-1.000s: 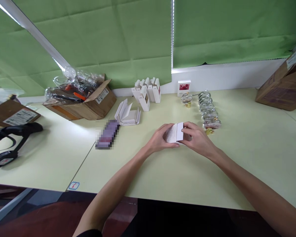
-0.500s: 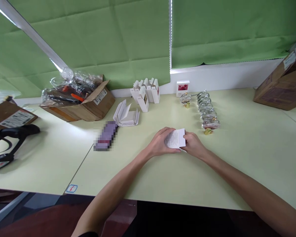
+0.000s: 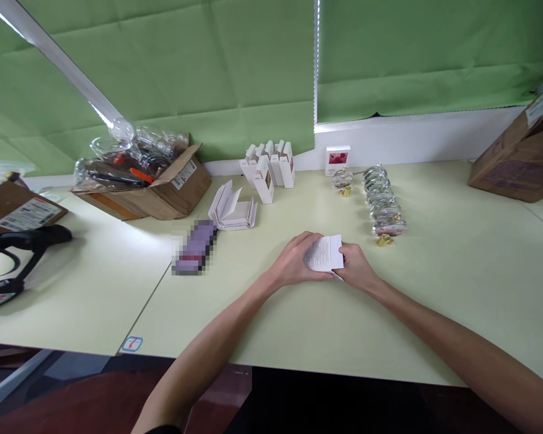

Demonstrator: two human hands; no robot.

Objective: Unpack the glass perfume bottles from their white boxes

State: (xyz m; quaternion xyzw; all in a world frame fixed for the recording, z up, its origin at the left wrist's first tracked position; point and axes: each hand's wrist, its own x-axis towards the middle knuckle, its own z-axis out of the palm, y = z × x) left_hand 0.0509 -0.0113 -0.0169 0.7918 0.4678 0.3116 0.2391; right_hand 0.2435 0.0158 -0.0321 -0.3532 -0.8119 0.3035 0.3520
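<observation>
Over the table in front of me I hold a small white carton (image 3: 324, 254) with fine printed text on its upper face. My left hand (image 3: 296, 259) is closed around its left end, thumb and fingers on opposite sides. At the right end, my right hand (image 3: 356, 267) grips the carton's flap end, its fingers curled and partly hidden. Beyond my right hand stands a row of clear glass bottles (image 3: 380, 199), with a gold cap (image 3: 384, 240) at the near end. Another glass bottle (image 3: 342, 178) and gold cap (image 3: 345, 191) sit farther back.
Several white cartons (image 3: 265, 179) stand upright near the wall, and a white box with a red picture (image 3: 338, 160) stands right of them. Flattened cartons (image 3: 235, 214) lie beside a pixelated purple object (image 3: 196, 247). Cardboard boxes (image 3: 181, 187) flank the table; a black headset-like device (image 3: 27, 253) lies left.
The view has shifted very slightly. Both hands keep their hold on the carton, with almost no visible movement.
</observation>
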